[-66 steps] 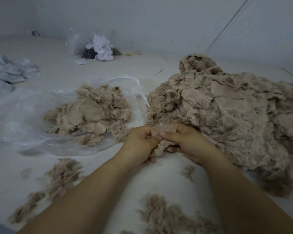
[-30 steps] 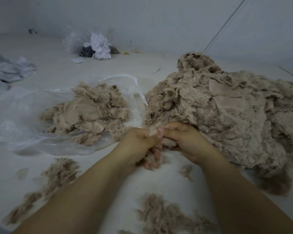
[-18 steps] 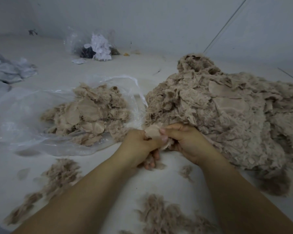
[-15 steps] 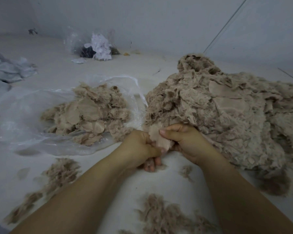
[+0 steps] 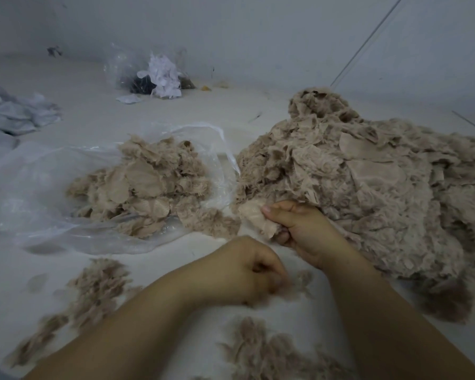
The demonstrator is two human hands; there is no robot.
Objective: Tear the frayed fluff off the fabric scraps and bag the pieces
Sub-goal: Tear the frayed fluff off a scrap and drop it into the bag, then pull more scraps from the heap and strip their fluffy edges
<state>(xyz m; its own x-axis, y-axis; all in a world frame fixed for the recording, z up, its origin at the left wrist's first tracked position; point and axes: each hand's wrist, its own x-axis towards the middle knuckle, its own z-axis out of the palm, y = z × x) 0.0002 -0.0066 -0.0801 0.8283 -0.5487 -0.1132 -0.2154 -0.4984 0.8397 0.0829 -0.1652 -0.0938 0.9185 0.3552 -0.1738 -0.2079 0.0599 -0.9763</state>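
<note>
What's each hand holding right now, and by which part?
Right hand pinches a beige fabric scrap at its right edge. Left hand is curled, blurred; a brownish fluff tuft seems pinched at its fingertips.

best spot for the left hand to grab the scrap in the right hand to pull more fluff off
Probably the free pale flap of the scrap, which sticks out up and left past the right hand. Bring the left hand in from the left, on the clear bag's side, since the big scrap pile crowds the right. The fuzzy lower edge is mostly hidden in the fingers.
</note>
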